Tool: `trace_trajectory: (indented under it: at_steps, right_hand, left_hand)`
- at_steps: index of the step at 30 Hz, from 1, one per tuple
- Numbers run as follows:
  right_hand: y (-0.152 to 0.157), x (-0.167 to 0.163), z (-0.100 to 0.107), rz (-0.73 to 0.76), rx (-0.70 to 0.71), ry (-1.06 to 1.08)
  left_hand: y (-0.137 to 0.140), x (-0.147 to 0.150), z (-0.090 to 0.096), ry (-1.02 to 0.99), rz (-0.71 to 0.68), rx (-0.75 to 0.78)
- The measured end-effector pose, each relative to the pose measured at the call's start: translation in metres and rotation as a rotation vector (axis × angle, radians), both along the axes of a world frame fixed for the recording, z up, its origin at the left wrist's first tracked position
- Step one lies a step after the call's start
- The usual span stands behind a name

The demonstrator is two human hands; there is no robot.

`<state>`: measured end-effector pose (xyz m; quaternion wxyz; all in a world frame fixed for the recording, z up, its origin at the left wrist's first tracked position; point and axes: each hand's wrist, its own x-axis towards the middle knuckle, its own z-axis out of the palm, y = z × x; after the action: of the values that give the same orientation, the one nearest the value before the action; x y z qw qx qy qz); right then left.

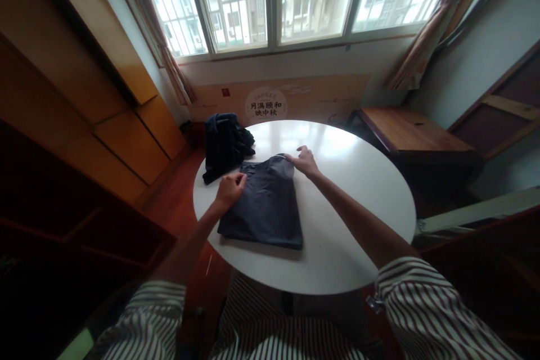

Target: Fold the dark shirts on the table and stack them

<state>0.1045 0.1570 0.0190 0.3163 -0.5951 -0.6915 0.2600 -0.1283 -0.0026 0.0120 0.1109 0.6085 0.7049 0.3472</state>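
Observation:
A folded dark grey garment lies on the white round table, its far edge gathered and wrinkled. My left hand is closed in a pinch at the garment's upper left edge. At the far right corner, my right hand grips the raised edge between thumb and fingers, where a thin white strip shows. The garment's near part lies flat and smooth. Just beyond my left hand, a crumpled black garment is heaped at the table's left rim.
A low wooden table stands to the right by the wall. Wooden cabinets line the left side. Past the table are a printed banner and barred windows. Reddish flooring shows at the lower left.

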Motion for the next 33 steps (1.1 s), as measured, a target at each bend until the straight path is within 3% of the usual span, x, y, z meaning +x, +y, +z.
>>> trace_trajectory:
  at_steps: [2,5,9,14,16,19,23,27,33]
  right_hand:
    - [-0.019,0.005,-0.001,0.072,-0.141,-0.01]
    - [-0.053,0.01,-0.008,0.234,-0.251,-0.021]
    - [-0.09,0.02,-0.019,0.334,-0.149,-0.027]
    - [-0.11,0.035,-0.021,0.382,-0.406,0.177]
    - [-0.121,0.038,-0.018,0.37,-0.336,0.091]
    - [-0.151,0.039,-0.01,0.441,-0.095,-0.279]
    - [-0.197,0.04,-0.007,0.649,0.107,-0.601]
    - [-0.219,0.044,-0.019,0.723,0.205,-0.707]
    - [-0.223,0.047,-0.032,0.817,0.335,-0.728]
  left_hand:
    - [0.031,-0.024,-0.008,-0.023,0.122,-0.075]
    - [0.059,-0.04,-0.023,-0.084,0.135,-0.129]
    - [0.068,-0.04,-0.031,-0.149,0.135,-0.082]
    - [0.065,-0.05,-0.026,-0.192,0.155,-0.104]
    - [0.063,-0.054,-0.023,-0.186,0.153,-0.132]
    - [0.066,-0.05,-0.018,-0.041,0.101,-0.049]
    - [0.088,-0.022,-0.01,0.038,-0.186,0.068]
    - [0.123,0.016,-0.004,-0.068,-0.328,-0.03]
    - [0.161,0.057,0.005,0.038,-0.327,-0.248]
